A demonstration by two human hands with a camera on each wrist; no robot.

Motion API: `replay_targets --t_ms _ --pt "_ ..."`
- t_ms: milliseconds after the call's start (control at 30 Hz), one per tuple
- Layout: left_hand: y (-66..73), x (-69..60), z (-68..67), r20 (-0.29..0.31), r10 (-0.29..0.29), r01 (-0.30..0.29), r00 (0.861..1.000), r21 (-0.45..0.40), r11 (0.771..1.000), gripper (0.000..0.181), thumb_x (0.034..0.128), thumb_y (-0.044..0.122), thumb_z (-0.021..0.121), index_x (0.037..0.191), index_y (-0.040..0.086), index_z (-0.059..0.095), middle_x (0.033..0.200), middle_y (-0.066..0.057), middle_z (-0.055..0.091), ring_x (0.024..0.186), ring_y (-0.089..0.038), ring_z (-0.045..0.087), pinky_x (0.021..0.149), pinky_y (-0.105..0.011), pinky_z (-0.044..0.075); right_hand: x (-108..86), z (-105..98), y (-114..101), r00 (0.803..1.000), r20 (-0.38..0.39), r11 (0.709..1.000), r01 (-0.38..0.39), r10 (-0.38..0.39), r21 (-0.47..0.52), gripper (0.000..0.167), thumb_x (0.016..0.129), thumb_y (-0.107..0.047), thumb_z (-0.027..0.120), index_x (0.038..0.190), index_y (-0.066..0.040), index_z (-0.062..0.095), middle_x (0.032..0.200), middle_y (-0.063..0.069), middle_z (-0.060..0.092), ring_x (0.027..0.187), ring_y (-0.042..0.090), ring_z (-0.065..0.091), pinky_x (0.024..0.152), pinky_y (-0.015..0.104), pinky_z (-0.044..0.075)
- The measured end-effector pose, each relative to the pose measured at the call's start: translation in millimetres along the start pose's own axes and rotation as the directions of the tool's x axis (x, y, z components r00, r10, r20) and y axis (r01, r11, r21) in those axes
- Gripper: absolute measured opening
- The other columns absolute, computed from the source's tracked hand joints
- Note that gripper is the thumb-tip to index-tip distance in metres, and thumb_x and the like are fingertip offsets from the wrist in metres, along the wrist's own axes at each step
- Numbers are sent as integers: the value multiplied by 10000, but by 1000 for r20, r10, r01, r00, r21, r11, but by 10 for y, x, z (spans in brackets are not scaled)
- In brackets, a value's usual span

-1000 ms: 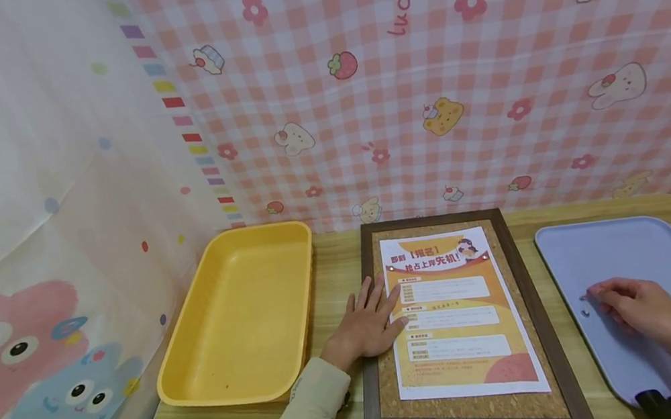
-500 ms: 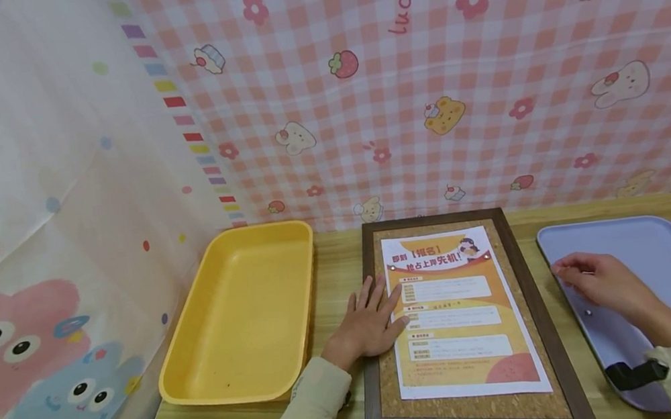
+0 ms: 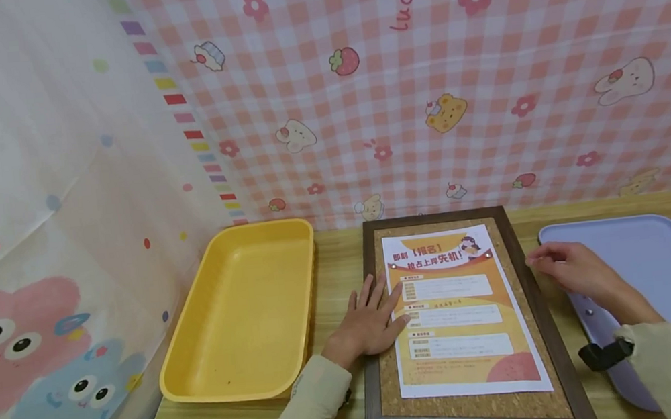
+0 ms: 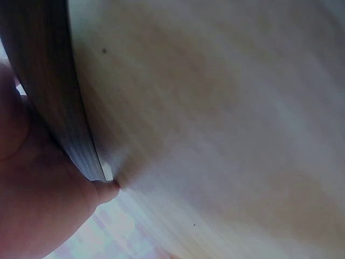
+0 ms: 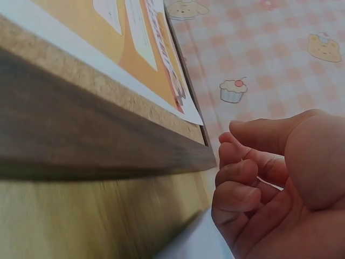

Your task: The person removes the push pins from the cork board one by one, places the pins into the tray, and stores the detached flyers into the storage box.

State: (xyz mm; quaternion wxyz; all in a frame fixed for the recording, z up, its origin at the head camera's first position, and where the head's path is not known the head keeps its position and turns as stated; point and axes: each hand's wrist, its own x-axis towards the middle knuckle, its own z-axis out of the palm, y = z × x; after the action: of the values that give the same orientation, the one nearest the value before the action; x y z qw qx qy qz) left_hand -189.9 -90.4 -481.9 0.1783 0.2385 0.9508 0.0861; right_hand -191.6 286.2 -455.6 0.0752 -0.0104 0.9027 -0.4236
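Observation:
A printed orange-and-white poster (image 3: 466, 365) lies on a cork board (image 3: 482, 409) with a dark brown frame. Silver thumbtacks sit at the poster's top left (image 3: 393, 266) and top right. My left hand (image 3: 364, 328), fingers spread, rests across the board's left edge and touches the poster's left side. My right hand (image 3: 584, 273) is in the air by the frame's right side, thumb and index finger pinched together. The thumbtack taken from the tray is hidden between those fingertips; the right wrist view shows only the curled fingers (image 5: 234, 194).
On the right a lavender tray (image 3: 635, 234) holds one loose thumbtack (image 3: 589, 312) near its left rim. A yellow tray (image 3: 242, 313) stands left of the board. Behind the wooden table (image 3: 340, 256) hangs a pink checked cloth (image 3: 325, 102).
My right hand has picked up one of two thumbtacks from the lavender tray and moved left to the frame's right edge. My left hand has stayed in place.

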Motion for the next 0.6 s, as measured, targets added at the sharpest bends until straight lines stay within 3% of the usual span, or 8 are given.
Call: replay_targets --t_ms 100,333,600 --pt "-1 -2 1 1 -2 2 1000 2 1000 642 1054 550 243 1610 305 34 1673 -22 -93 1529 -252 -131 1222 -543 38 71 41 -45 1000 29 999 -13 12 32 414 1023 -286 553 1227 72 594 654 8 470 472 127 392 450 311 378" --pt "3 -5 -5 -3 1 -1 1000 -2 1000 640 1053 552 239 1609 308 34 1672 -15 -94 1528 -247 -131 1222 -542 39 214 165 -132 999 34 999 -26 24 41 368 1011 -257 580 1186 65 610 845 69 614 597 141 480 502 282 435" --pt "-3 6 -3 -6 5 -5 1000 11 1000 643 1051 560 231 1608 310 26 1672 -14 -91 1528 -249 -130 1222 -545 48 330 254 -157 997 45 995 -61 58 78 365 1018 -258 562 1213 47 607 786 60 576 555 143 456 489 292 422"
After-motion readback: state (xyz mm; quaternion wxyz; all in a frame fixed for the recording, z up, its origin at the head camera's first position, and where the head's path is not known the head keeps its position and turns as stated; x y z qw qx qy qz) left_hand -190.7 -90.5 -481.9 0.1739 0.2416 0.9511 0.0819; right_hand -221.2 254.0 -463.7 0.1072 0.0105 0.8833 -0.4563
